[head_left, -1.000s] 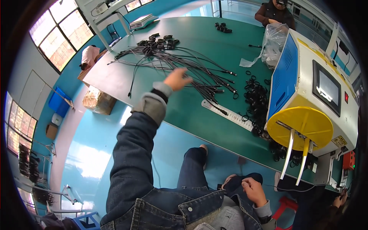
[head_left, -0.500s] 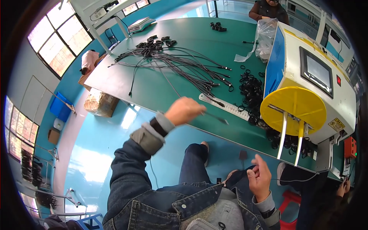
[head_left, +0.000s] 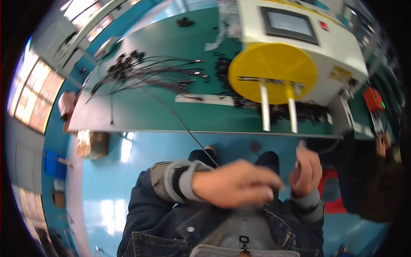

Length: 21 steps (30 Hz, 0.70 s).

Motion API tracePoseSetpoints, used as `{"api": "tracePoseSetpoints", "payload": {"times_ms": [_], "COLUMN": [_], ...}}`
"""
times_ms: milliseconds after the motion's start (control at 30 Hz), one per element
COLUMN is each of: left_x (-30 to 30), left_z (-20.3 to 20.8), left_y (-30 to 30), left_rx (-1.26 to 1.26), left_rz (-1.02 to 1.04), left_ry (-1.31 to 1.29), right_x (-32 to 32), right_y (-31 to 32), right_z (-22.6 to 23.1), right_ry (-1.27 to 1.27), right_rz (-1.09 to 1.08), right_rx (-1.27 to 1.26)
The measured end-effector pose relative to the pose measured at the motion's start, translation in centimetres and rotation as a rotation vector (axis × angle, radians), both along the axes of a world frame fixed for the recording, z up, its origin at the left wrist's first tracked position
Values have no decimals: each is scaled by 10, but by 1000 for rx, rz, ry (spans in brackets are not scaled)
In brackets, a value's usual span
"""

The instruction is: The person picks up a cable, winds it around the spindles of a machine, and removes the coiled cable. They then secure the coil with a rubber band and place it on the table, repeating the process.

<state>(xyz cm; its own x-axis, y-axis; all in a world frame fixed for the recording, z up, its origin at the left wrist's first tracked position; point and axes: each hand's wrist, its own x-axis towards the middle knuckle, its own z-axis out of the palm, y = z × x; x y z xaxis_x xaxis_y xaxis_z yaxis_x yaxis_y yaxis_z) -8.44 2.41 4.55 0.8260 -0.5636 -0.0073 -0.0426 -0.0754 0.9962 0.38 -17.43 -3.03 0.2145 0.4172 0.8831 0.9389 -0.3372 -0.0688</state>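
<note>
My left hand (head_left: 237, 182) is in front of my torso, blurred by motion, its fingers bent and pointing right. A thin dark cable (head_left: 177, 118) runs from the table edge down to this hand, which holds it. The cable's end is hidden by the hand. To the right, my right hand (head_left: 306, 173) is raised with fingers partly bent and apart, and no object shows in it. A gap separates the two hands. On the green table (head_left: 141, 118) lies a fanned bundle of black cables (head_left: 150, 70) with metal plugs.
A white machine (head_left: 299, 49) with a screen, a yellow disc (head_left: 274, 64) and two prongs stands on the table's right. Black rings (head_left: 299, 112) lie below it, a steel ruler (head_left: 205, 99) to their left. Another person's hand (head_left: 381, 144) is at far right, near a red stool (head_left: 334, 192).
My left hand has moved right and down toward my right hand, drawing the cable over the table edge. My head view has swung right.
</note>
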Motion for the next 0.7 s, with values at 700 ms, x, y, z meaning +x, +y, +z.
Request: {"api": "tracePoseSetpoints", "payload": {"times_ms": [700], "left_x": [109], "left_z": [-57], "left_y": [39], "left_rx": [82], "left_rz": [799], "left_ry": [-460], "right_x": [108], "right_y": [46], "right_z": [-31], "right_ry": [279], "right_rz": [-275], "right_rx": [230]}}
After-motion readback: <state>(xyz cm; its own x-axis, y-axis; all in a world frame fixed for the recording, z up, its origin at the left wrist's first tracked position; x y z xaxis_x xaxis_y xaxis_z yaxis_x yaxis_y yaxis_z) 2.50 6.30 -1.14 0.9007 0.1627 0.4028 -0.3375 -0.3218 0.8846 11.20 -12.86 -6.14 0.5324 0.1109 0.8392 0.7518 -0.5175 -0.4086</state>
